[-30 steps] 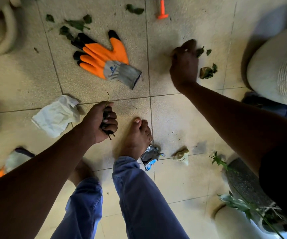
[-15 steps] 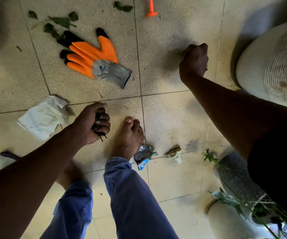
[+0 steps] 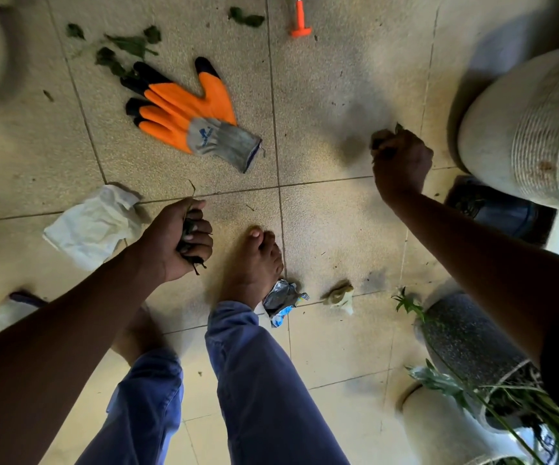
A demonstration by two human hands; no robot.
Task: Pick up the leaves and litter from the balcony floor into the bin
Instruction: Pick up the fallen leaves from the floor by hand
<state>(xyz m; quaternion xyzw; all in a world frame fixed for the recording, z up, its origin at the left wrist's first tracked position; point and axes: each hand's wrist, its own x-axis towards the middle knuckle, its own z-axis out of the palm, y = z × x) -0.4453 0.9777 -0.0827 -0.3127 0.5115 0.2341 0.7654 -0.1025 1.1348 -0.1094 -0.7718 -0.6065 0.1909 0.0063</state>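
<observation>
Over tiled floor (image 3: 338, 229), both hands' fingers (image 3: 201, 229) enclose leaves (image 3: 189, 234).

left hand (image 3: 174, 239) gripping leaves (image 3: 189, 234), right hand (image 3: 400, 159) clutching leaves, orange glove (image 3: 187, 109) on floor

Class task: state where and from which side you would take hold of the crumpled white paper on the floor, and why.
Pinch the raised, crumpled fold at the top right corner of the white paper, coming straight down. The rest lies flat on the tile floor, offering little to grip.
</observation>
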